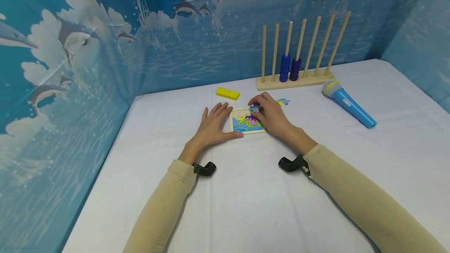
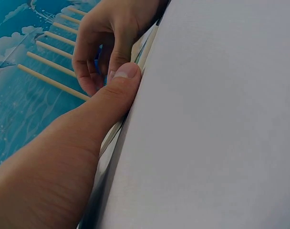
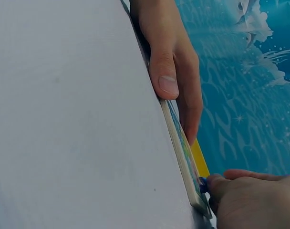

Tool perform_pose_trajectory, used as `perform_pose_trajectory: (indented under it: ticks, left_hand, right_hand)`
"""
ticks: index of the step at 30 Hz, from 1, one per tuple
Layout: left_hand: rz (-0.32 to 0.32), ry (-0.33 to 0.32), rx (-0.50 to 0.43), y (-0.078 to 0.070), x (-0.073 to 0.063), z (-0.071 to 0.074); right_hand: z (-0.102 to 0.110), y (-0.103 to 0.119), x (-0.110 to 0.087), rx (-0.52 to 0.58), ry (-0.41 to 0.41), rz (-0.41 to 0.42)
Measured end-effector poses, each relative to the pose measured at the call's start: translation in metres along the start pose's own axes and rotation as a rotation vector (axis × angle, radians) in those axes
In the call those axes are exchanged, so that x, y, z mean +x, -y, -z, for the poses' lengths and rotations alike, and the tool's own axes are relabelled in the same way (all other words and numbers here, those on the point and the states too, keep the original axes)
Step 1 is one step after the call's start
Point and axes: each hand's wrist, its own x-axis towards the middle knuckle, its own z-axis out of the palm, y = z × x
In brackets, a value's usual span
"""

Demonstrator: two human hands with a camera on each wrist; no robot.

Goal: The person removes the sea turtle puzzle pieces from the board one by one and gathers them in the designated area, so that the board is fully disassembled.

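A small wooden jigsaw puzzle board [image 1: 247,131] with a colourful sea picture lies flat on the white table. My left hand [image 1: 212,126] holds its left side, thumb along the near edge and fingertips at the far left corner. Over the board's right part, my right hand [image 1: 272,117] pinches a blue puzzle piece [image 1: 254,109] between thumb and fingers. That blue piece [image 3: 203,184] shows at the fingertips in the right wrist view. Just beyond the right hand lies a loose blue and yellow puzzle piece [image 1: 283,102]. The right fingers partly hide the board's upper right corner.
A yellow block [image 1: 227,93] lies behind the board. At the back right stands a wooden rack [image 1: 295,85] of upright pegs, two bearing blue and dark purple rings. A blue toy microphone [image 1: 353,106] lies to the right. Dolphin-print curtains [image 1: 168,61] hang behind the table.
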Motion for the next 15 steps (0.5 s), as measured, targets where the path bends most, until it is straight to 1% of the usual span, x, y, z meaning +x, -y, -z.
perform_pose_trajectory:
  ticks: [4, 8, 11, 15]
  left_hand:
    - [-0.003, -0.002, -0.004, 0.001, 0.000, -0.002]
    - [-0.002, -0.001, -0.004, 0.000, -0.001, -0.003]
    - [0.003, 0.003, -0.005, -0.001, -0.002, -0.002]
    - [0.005, 0.001, -0.004, -0.002, -0.001, -0.001]
  right_hand:
    - [0.001, -0.001, -0.002, 0.087, -0.088, -0.070]
    - [0.009, -0.001, -0.004, 0.132, -0.174, -0.150]
    - [0.022, -0.005, -0.004, 0.155, -0.235, -0.208]
    - [0.044, -0.020, -0.006, 0.145, -0.315, -0.280]
